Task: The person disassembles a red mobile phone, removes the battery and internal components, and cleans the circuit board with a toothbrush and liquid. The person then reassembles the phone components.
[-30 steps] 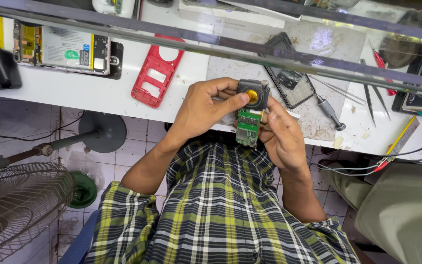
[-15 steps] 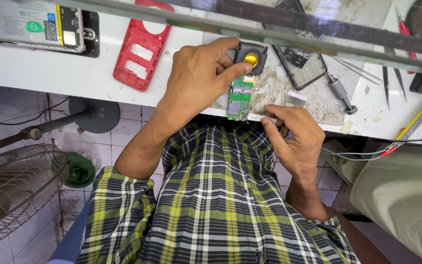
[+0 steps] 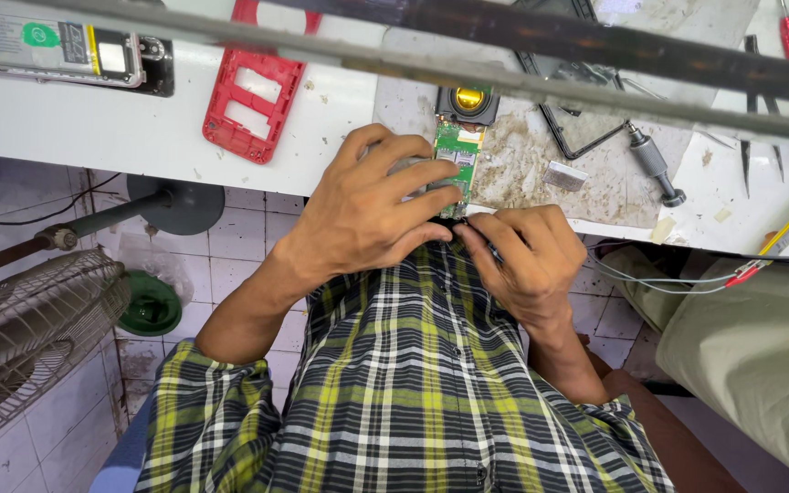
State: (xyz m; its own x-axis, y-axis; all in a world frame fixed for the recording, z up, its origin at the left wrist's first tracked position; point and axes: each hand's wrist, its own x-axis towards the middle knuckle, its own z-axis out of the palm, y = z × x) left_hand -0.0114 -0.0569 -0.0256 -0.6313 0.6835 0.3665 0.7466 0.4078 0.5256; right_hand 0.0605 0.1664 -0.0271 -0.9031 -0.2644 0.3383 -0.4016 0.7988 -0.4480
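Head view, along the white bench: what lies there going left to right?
Opened phone → red frame → green circuit board → small metal plate → screwdriver → tweezers.

A single head-worn camera looks almost straight down from above the person, close over the near edge of the white bench (image 3: 93, 119), which crosses the upper part of the frame. Below that edge the view takes in the person's checked shirt (image 3: 413, 383) and the tiled floor (image 3: 239, 237). A blurred dark bar (image 3: 541, 36) crosses the top, very near the lens.
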